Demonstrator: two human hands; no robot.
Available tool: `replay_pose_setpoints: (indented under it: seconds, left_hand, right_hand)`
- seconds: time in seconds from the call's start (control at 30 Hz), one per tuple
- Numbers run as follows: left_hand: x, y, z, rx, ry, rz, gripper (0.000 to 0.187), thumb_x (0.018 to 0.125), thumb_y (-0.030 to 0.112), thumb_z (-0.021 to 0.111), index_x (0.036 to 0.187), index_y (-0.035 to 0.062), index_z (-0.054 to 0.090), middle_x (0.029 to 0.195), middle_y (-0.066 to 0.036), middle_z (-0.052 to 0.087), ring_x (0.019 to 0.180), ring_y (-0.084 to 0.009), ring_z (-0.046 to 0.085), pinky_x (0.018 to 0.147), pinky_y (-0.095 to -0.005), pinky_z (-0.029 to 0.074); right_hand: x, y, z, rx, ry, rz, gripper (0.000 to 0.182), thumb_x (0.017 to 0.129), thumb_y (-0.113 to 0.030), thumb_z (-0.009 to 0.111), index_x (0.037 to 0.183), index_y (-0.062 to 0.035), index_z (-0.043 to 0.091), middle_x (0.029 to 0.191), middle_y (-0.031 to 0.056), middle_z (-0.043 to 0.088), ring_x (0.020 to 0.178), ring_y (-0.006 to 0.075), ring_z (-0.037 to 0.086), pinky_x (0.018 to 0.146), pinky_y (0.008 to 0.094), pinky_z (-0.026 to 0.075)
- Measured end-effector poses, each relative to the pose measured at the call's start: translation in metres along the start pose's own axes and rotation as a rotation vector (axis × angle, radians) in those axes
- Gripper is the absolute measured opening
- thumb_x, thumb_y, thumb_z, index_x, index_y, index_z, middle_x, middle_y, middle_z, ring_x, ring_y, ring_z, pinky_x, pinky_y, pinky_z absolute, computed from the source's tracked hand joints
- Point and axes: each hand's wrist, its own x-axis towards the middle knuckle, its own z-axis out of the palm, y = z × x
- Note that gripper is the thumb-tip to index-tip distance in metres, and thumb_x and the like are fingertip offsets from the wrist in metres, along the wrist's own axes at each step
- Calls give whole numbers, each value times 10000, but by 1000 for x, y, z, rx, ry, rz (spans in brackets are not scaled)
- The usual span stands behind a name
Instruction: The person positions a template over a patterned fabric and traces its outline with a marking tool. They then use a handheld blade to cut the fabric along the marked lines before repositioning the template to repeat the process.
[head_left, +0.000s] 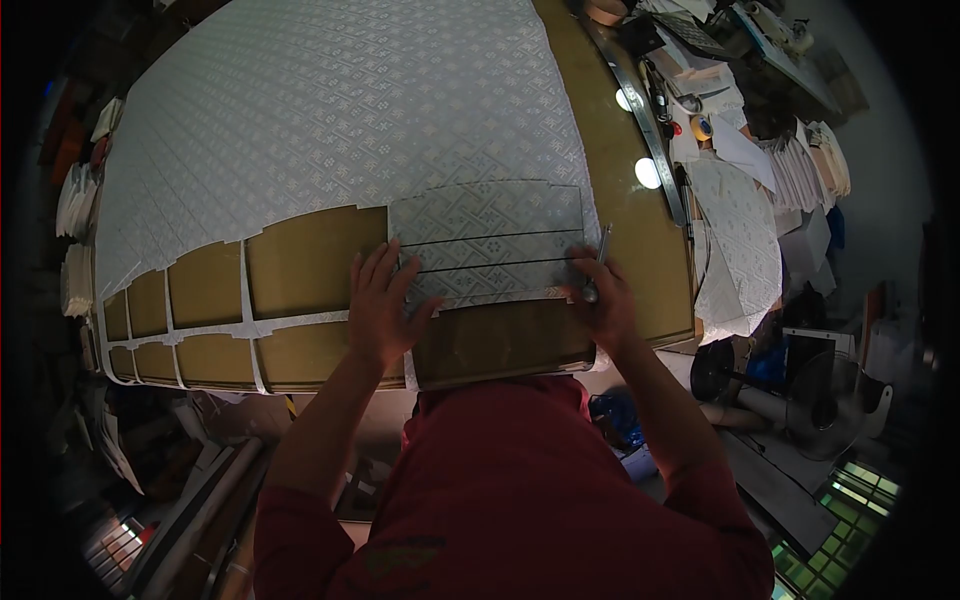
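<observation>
A grey patterned panel (485,215) with two dark lines across it lies at the near edge of a large pale patterned sheet (340,110). My left hand (385,300) rests at the panel's left edge with its fingers spread. At its lower right corner, my right hand (603,300) is closed around a slim silver pen-like tool (605,242), whose upper end points up and away from me. The fingertips of that hand touch the panel's right side. Left of the panel, thin strips of the sheet (246,285) frame several rectangular openings.
The brown table (640,290) shows through the openings and along the right. A long metal ruler (650,135) lies near the table's right edge. Beyond it are papers (740,150), a yellow tape roll (701,127) and a patterned offcut (735,250). A fan (825,405) stands lower right.
</observation>
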Motion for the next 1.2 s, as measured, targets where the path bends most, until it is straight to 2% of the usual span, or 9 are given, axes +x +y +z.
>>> replay_pose_setpoints:
  seconds: [0.57, 0.97, 1.03, 1.17, 1.2]
  left_hand:
    - [-1, 0, 1, -17, -13, -6, 629, 810, 372, 864, 1320, 78, 645, 1521, -228, 509, 1393, -433, 482, 1186, -631, 307]
    - [-1, -3, 0, -2, -18, -9, 623, 820, 392, 855, 1319, 77, 656, 1513, -232, 508, 1401, -425, 470, 1192, -625, 300]
    - [-1, -2, 0, -29, -23, -19, 613, 828, 407, 848, 1310, 76, 665, 1512, -227, 508, 1397, -421, 474, 1195, -619, 301]
    - [2, -3, -6, -26, -53, -28, 590, 836, 409, 841, 1307, 94, 676, 1498, -217, 520, 1397, -417, 473, 1198, -608, 306]
    - [4, -3, -10, -12, -82, -24, 533, 842, 365, 831, 1286, 107, 688, 1467, -210, 538, 1387, -408, 481, 1188, -588, 328]
  right_hand:
    - [-1, -1, 0, 19, -7, 45, 463, 811, -82, 846, 1210, -75, 610, 1308, 134, 714, 1246, 368, 632, 1024, 462, 527]
    - [3, -3, 0, -1, -5, 4, 458, 796, -81, 848, 1192, -65, 617, 1272, 144, 726, 1206, 377, 654, 1005, 464, 535]
    - [2, -2, -1, -42, -33, 2, 472, 795, -44, 832, 1203, -65, 596, 1322, 140, 710, 1253, 382, 642, 1023, 467, 527]
    - [2, -1, -1, -28, -41, 22, 469, 797, -41, 829, 1201, -68, 593, 1316, 140, 712, 1263, 384, 636, 1028, 474, 524]
    - [1, -1, -2, -23, -37, 16, 468, 797, -39, 828, 1199, -70, 590, 1319, 142, 710, 1265, 384, 635, 1028, 472, 524]
